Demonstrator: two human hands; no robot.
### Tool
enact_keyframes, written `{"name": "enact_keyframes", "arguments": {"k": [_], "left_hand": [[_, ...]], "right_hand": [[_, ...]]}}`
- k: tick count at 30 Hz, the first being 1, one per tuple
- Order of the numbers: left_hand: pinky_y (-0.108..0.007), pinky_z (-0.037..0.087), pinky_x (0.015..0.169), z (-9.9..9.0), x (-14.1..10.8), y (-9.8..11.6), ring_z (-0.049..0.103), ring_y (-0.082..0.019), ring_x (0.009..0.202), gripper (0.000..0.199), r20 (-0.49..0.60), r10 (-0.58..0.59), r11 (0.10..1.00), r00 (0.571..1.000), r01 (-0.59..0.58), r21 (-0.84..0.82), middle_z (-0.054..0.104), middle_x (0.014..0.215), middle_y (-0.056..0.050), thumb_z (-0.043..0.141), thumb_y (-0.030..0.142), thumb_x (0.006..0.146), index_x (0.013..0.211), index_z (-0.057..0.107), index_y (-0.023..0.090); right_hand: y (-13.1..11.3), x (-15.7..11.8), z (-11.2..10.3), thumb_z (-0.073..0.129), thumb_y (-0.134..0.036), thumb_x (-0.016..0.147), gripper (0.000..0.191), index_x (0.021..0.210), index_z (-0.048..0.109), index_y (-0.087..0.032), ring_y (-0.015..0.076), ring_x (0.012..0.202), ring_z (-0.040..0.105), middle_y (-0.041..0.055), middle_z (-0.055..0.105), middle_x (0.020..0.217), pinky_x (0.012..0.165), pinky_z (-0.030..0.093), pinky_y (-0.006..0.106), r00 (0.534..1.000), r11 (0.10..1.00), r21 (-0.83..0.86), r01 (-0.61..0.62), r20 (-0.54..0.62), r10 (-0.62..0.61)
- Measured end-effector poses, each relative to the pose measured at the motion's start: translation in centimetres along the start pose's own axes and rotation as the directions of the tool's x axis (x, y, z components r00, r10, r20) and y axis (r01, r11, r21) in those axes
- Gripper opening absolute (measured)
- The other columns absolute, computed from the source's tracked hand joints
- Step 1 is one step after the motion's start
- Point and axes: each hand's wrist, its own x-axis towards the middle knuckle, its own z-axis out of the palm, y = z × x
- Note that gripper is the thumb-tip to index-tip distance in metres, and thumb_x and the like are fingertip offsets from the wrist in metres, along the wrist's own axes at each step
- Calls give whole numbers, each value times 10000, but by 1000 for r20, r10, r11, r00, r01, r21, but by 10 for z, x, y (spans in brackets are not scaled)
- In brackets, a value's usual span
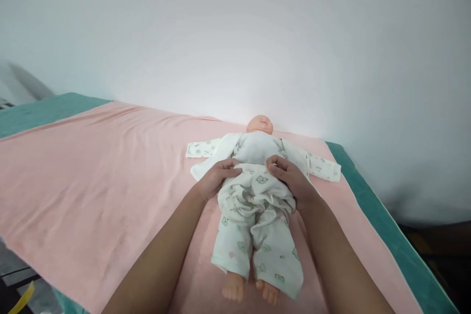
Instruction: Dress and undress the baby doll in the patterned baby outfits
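A baby doll [260, 124] lies on its back, head away from me and bare feet toward me. White printed trousers [257, 191] cover its legs and are bunched around the hips. My left hand [220, 176] pinches the waistband on the left, and my right hand [285, 171] grips it on the right. Above the waistband, a white top [259, 147] covers the chest. An outer white printed jacket [324, 167] lies spread open, with both sleeves stretched out sideways.
A pink sheet [91, 181] with some wrinkles lies under the doll, over a teal cover [368, 196]. A pale wall [235, 34] rises just behind the doll's head. Dark items stand beyond the right edge.
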Motion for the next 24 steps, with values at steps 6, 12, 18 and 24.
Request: {"name": "enact_keyframes", "arguments": {"k": [6, 12, 18, 24], "left_hand": [[-207, 327, 496, -6, 3, -8, 457, -79, 528, 339, -158, 9, 993, 987, -28, -118, 480, 610, 29, 795, 341, 680, 656, 519, 146], [-203, 317, 500, -4, 7, -11, 421, -70, 524, 411, -285, 79, 996, 955, -90, -28, 446, 597, 47, 785, 425, 681, 639, 472, 161], [-206, 290, 521, -16, -6, 7, 434, -83, 576, 321, -83, 15, 928, 996, 16, 371, 514, 677, 27, 692, 456, 762, 784, 571, 159], [-215, 342, 588, -20, -16, 16, 501, -116, 684, 139, 96, -73, 835, 993, 9, 551, 589, 786, 15, 583, 259, 790, 903, 536, 194]], "right_hand": [[3, 2, -36, 788, -406, 677, 308, 749, 544, -232, 139, 596, 529, -33, 549, 649, 538, 434, 253, 962, 977, 176, 123, -262, -74], [27, 10, -53, 772, -519, 637, 369, 774, 579, -236, 201, 697, 563, 2, 611, 697, 635, 456, 325, 899, 997, -49, 65, -431, -80], [23, -2, -61, 753, -507, 688, 378, 825, 567, -207, 134, 636, 494, -22, 575, 720, 552, 370, 249, 964, 954, -295, -56, -265, -26], [14, -18, -71, 708, -455, 741, 323, 910, 587, -208, 170, 728, 547, -3, 613, 809, 621, 415, 276, 995, 880, -469, -77, -94, 37]]}}
